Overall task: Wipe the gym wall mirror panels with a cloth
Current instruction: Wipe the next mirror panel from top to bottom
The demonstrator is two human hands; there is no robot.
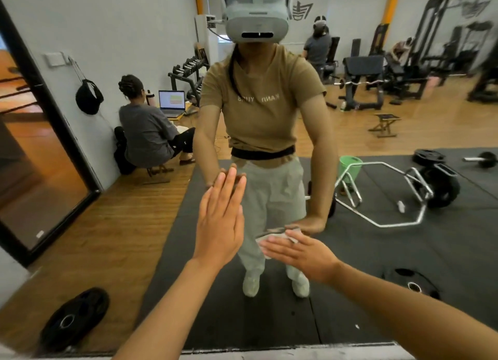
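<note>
While L hand lies flat on mirror, R hand presses cloth flat-fingered.

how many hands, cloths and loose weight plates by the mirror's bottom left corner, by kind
hands: 2, left hand and right hand
cloth: 1, cloth under the right hand
weight plate: 1, weight plate
total: 4

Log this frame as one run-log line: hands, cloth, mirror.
left hand: flat, fingers straight on mirror | right hand: flat, pressing cloth to glass | phase: wiping, low on panel
</note>
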